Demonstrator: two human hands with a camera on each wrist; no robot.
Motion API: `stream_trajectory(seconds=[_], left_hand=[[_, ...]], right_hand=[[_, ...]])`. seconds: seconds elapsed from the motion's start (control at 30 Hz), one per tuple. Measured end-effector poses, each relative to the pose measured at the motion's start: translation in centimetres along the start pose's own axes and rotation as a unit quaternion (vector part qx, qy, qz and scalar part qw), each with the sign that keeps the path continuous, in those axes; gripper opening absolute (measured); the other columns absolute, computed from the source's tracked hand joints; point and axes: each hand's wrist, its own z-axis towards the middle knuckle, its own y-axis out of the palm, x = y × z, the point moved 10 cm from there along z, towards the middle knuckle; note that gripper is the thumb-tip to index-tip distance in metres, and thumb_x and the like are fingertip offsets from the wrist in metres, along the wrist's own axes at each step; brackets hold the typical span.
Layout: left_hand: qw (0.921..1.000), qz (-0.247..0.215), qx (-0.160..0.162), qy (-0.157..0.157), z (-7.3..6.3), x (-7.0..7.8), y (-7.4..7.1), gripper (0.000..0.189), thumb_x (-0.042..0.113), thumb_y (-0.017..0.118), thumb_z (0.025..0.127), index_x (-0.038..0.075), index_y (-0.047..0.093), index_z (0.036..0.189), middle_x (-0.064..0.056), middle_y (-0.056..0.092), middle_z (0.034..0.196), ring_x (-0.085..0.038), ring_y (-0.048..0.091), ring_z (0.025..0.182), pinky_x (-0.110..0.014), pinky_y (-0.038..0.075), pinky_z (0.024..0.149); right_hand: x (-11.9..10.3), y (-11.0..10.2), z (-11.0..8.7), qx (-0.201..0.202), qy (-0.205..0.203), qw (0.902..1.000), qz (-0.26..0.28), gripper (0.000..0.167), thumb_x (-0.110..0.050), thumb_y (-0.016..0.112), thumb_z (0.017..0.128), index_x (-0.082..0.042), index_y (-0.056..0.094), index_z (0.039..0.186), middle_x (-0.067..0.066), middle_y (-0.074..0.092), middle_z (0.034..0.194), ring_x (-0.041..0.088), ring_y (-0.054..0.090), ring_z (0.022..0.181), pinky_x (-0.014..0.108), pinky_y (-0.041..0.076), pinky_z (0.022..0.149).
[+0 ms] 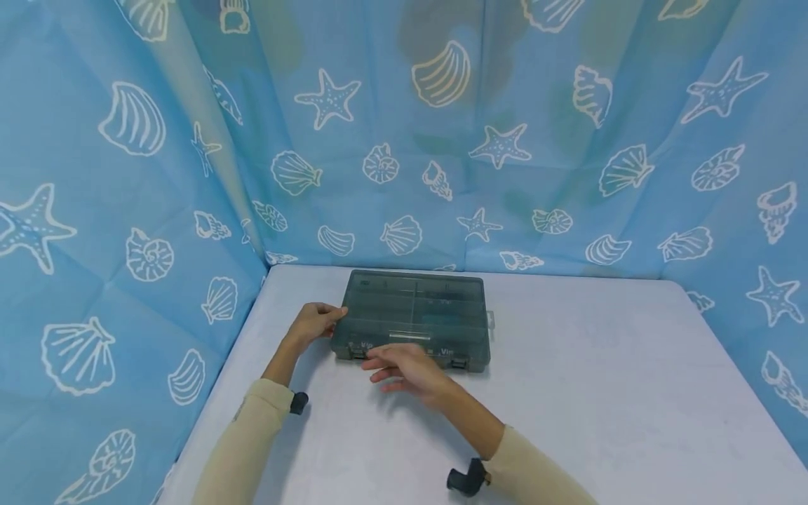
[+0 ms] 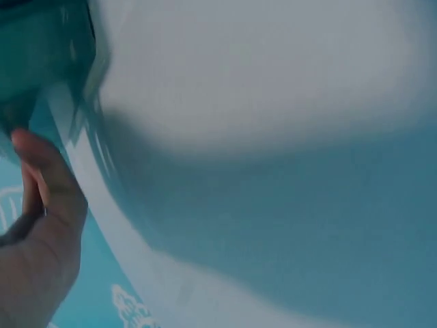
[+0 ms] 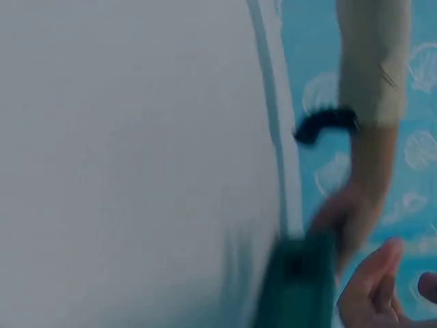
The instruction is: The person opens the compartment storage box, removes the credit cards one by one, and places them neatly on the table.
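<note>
A dark translucent compartment box (image 1: 385, 301) with a closed lid lies at the back of the white table. Dividers show through the lid, and its latches (image 1: 459, 363) face the front edge. My left hand (image 1: 313, 322) grips the box's left side, thumb on the lid's edge and the other fingers lower at the side. In the left wrist view that hand (image 2: 51, 219) meets the box's greenish corner (image 2: 48, 55). My right hand (image 1: 410, 368) is at the box's front edge near the left latch, fingers loosely extended and holding nothing.
The white table (image 1: 600, 393) stretches to the right and toward the front. A blue curtain (image 1: 391, 189) with shell and starfish prints hangs behind it and along both sides. Each wrist carries a black camera mount (image 1: 467, 478).
</note>
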Motion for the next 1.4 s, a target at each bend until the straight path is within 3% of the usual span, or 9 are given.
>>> stream_trajectory(seconds=[0.07, 0.13, 0.23, 0.3, 0.57, 0.77, 0.93, 1.07, 1.4], left_hand=[[0.9989, 0.025, 0.029, 0.026, -0.4, 0.5, -0.2, 0.045, 0.036, 0.069, 0.091, -0.002, 0.063, 0.113, -0.014, 0.062, 0.099, -0.021, 0.06, 0.078, -0.032, 0.056, 0.069], [0.996, 0.043, 0.06, 0.05, -1.0, 1.1, -0.5, 0.04, 0.035, 0.07, 0.091, 0.0, 0.064, 0.109, -0.014, 0.064, 0.099, -0.021, 0.061, 0.077, -0.032, 0.056, 0.068], [0.989, 0.065, 0.104, 0.083, -1.9, 1.9, -0.8, 0.034, 0.032, 0.071, 0.09, 0.002, 0.065, 0.106, -0.014, 0.066, 0.098, -0.022, 0.063, 0.077, -0.033, 0.056, 0.068], [0.9844, 0.072, 0.128, 0.097, -2.5, 2.3, -1.1, 0.032, 0.031, 0.071, 0.091, 0.002, 0.067, 0.104, -0.015, 0.066, 0.098, -0.025, 0.063, 0.081, -0.035, 0.055, 0.069], [0.9778, 0.045, 0.176, 0.105, -3.2, 2.2, -1.6, 0.031, 0.029, 0.062, 0.096, 0.0, 0.071, 0.104, -0.016, 0.068, 0.098, -0.028, 0.063, 0.088, -0.041, 0.053, 0.074], [0.981, -0.04, 0.169, 0.087, -3.3, 2.6, -1.8, 0.047, 0.042, 0.054, 0.098, 0.0, 0.072, 0.106, -0.017, 0.068, 0.101, -0.028, 0.062, 0.091, -0.041, 0.051, 0.081], [0.971, -0.16, 0.151, 0.094, -2.8, 6.1, -2.7, 0.053, 0.043, 0.043, 0.102, -0.002, 0.07, 0.11, -0.018, 0.066, 0.108, -0.025, 0.062, 0.097, -0.035, 0.049, 0.094], [0.9586, -0.217, 0.135, 0.126, -1.3, 9.8, -3.0, 0.056, 0.04, 0.039, 0.104, -0.008, 0.064, 0.116, -0.023, 0.062, 0.113, -0.029, 0.063, 0.102, -0.032, 0.051, 0.093], [0.9758, -0.153, 0.092, 0.127, 2.8, 14.0, -2.1, 0.065, 0.052, 0.033, 0.101, 0.0, 0.055, 0.135, -0.016, 0.053, 0.136, -0.03, 0.05, 0.126, -0.037, 0.043, 0.104]], right_hand=[[-2.8, -3.7, -1.9, 0.054, -0.082, 0.9872, -0.126, 0.036, -0.024, 0.053, 0.101, 0.0, 0.059, 0.128, 0.008, 0.069, 0.114, 0.028, 0.064, 0.103, 0.042, 0.055, 0.084], [-4.7, -7.9, -3.9, 0.139, -0.134, 0.9503, -0.244, 0.033, -0.022, 0.057, 0.1, -0.003, 0.062, 0.126, 0.008, 0.067, 0.117, 0.029, 0.061, 0.109, 0.044, 0.054, 0.087], [-5.6, -13.0, -6.5, 0.241, -0.144, 0.8929, -0.352, 0.035, -0.021, 0.059, 0.098, -0.005, 0.06, 0.129, 0.014, 0.063, 0.123, 0.031, 0.063, 0.106, 0.044, 0.054, 0.084], [-5.1, -15.3, -7.6, 0.266, -0.125, 0.8792, -0.375, 0.04, -0.02, 0.059, 0.098, -0.002, 0.055, 0.134, 0.019, 0.059, 0.128, 0.034, 0.062, 0.109, 0.046, 0.054, 0.086], [-2.7, -16.9, -8.2, 0.246, -0.081, 0.9127, -0.316, 0.048, -0.026, 0.057, 0.099, 0.001, 0.049, 0.139, 0.019, 0.055, 0.135, 0.034, 0.048, 0.128, 0.05, 0.045, 0.101], [-4.1, -17.0, -8.8, 0.256, -0.084, 0.9232, -0.273, 0.056, -0.04, 0.057, 0.098, -0.002, 0.05, 0.139, 0.016, 0.054, 0.137, 0.032, 0.046, 0.13, 0.052, 0.04, 0.105], [-8.8, -18.0, -8.8, 0.268, -0.124, 0.9244, -0.242, 0.068, -0.056, 0.049, 0.096, -0.005, 0.048, 0.141, 0.014, 0.053, 0.138, 0.032, 0.055, 0.119, 0.051, 0.041, 0.104], [-12.8, -19.3, -7.0, 0.262, -0.171, 0.9289, -0.198, 0.065, -0.051, 0.044, 0.101, -0.002, 0.044, 0.143, 0.016, 0.05, 0.142, 0.032, 0.051, 0.124, 0.046, 0.043, 0.103], [-17.2, -22.5, -1.3, 0.241, -0.21, 0.9344, -0.158, 0.066, -0.052, 0.035, 0.103, -0.003, 0.039, 0.147, 0.014, 0.039, 0.151, 0.034, 0.037, 0.136, 0.049, 0.036, 0.109]])
